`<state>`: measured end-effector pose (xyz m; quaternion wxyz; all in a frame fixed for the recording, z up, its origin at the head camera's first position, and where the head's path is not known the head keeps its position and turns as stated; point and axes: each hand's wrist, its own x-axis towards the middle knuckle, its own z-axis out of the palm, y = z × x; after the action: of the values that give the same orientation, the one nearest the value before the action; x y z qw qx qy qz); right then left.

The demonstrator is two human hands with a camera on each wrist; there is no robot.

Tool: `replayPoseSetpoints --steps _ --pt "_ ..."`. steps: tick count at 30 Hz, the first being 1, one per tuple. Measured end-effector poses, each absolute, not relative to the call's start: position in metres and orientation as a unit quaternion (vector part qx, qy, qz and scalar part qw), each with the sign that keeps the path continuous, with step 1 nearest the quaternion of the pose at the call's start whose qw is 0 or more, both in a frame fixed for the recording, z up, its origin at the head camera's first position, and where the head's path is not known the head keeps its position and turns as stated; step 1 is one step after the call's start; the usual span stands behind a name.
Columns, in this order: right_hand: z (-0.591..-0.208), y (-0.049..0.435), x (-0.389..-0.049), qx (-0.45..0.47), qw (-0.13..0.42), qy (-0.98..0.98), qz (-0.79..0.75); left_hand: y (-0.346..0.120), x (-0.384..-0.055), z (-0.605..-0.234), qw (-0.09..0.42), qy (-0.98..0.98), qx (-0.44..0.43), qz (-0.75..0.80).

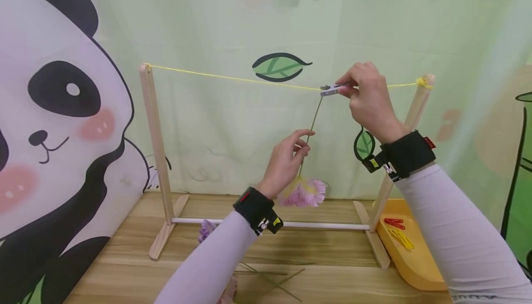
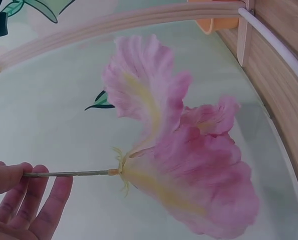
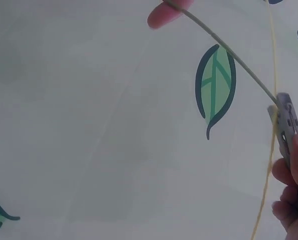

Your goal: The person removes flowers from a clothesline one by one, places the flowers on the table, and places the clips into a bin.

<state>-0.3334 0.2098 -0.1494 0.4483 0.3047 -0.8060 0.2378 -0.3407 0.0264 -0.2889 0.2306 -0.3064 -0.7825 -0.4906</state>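
A pink artificial flower (image 1: pixel 305 194) hangs head down, its thin green stem (image 1: pixel 315 118) rising to the yellow string (image 1: pixel 232 78). My left hand (image 1: pixel 287 158) pinches the stem between thumb and fingers, above the bloom. At the string, my right hand (image 1: pixel 367 98) grips the handle end of a grey clothespin (image 1: pixel 330 91) between thumb and fingers. In the right wrist view the stem's tip and the string meet at the clothespin's (image 3: pixel 289 117) nose; whether its jaws are fully closed on them is unclear. The ruffled petals (image 2: pixel 199 165) show large in the left wrist view.
Two wooden posts (image 1: pixel 157 142) hold the string, joined low down by a white rod (image 1: pixel 324 225). At right, a yellow-orange tray (image 1: pixel 424 271) contains red clothespins (image 1: pixel 394 223) and yellow clothespins (image 1: pixel 401 238). A purple flower (image 1: pixel 206 231) and loose stems (image 1: pixel 270 272) lie on the wooden table.
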Motion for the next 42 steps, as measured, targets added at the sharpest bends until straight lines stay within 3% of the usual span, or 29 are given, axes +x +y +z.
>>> replayPoseSetpoints --steps 22,32,42 --pt "-0.15 0.215 -0.322 0.274 0.515 -0.756 0.296 0.003 -0.326 -0.296 0.261 -0.776 -0.312 -0.482" --pt "-0.176 0.225 -0.315 0.296 0.486 -0.767 0.297 -0.022 -0.313 -0.308 0.282 -0.784 -0.316 -0.453" --pt "-0.208 0.244 -0.304 0.282 0.504 -0.753 0.315 -0.05 -0.3 -0.322 0.309 -0.796 -0.327 -0.404"
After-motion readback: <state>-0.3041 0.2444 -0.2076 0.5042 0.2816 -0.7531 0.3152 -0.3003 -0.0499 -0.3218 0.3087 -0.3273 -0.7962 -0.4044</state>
